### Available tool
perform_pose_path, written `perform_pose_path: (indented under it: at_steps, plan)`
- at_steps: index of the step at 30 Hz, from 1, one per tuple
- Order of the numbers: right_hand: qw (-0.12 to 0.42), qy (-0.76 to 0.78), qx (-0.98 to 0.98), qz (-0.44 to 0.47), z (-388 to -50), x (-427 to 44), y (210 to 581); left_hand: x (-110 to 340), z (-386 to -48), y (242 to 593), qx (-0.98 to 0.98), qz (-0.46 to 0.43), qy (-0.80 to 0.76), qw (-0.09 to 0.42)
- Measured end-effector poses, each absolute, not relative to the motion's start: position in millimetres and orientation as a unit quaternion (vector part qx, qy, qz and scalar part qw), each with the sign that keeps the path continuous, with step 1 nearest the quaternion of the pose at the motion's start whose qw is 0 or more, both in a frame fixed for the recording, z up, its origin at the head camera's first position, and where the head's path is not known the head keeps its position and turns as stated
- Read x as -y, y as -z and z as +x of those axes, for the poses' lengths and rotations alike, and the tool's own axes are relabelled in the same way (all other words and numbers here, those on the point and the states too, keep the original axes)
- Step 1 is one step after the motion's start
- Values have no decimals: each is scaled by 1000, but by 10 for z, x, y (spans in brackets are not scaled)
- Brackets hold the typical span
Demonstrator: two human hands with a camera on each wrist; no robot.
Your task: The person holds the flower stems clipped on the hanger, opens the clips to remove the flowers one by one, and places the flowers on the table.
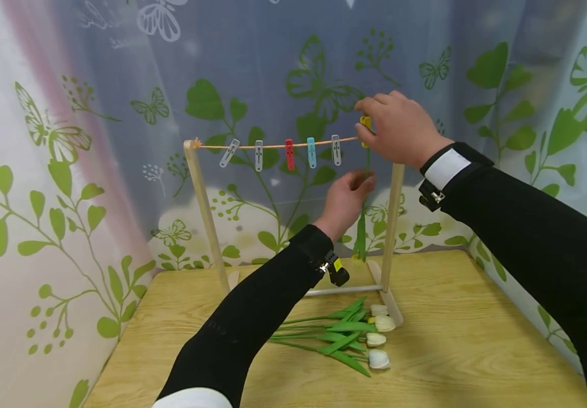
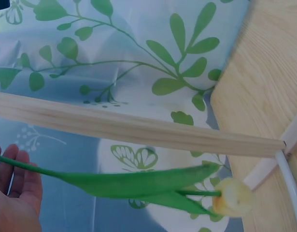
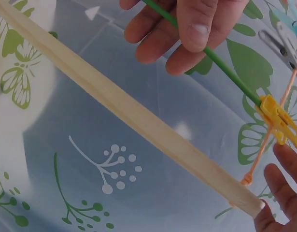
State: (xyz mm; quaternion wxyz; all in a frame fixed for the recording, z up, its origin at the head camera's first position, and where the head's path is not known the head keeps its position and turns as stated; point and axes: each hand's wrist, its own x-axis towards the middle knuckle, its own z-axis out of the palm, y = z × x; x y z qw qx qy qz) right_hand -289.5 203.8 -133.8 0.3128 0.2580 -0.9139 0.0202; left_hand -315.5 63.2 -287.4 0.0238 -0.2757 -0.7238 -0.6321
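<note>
An artificial tulip with a green stem [image 3: 230,75] and a pale bloom [image 2: 233,197] hangs upside down near the right post. A yellow clothespin [image 3: 276,118] grips its stem end at the orange cord. My right hand [image 1: 400,127] is around the clothespin in the head view. Its fingers are spread beside the handles in the right wrist view, and contact is hard to tell. Lower down, my left hand [image 1: 347,198] has the stem between thumb and fingers. Leaves [image 2: 143,183] and bloom dangle below that hand.
Gray, red [image 1: 289,154] and blue [image 1: 311,152] clothespins hang along the cord [image 1: 273,147]. The wooden frame has a left post [image 1: 204,209] and a right post [image 1: 392,226]. Several white tulips [image 1: 344,334] lie on the wooden table [image 1: 441,351], before a patterned curtain [image 1: 120,170].
</note>
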Motion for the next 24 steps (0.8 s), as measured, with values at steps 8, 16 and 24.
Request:
perform_pose_path:
  at_steps: [8,16,24]
  plan:
    - [216,-67,944,242,-2894,-2085,1322,-715,-3127,2821,709,-279,646,47]
    - [241,-90,929,267,-2926,-2095,1401,-780,-3114,2775,693,-273,665,61]
    - [253,-103,922,273,-2925,-2109,1428,-806,-3077,2633,664,-269,695,64]
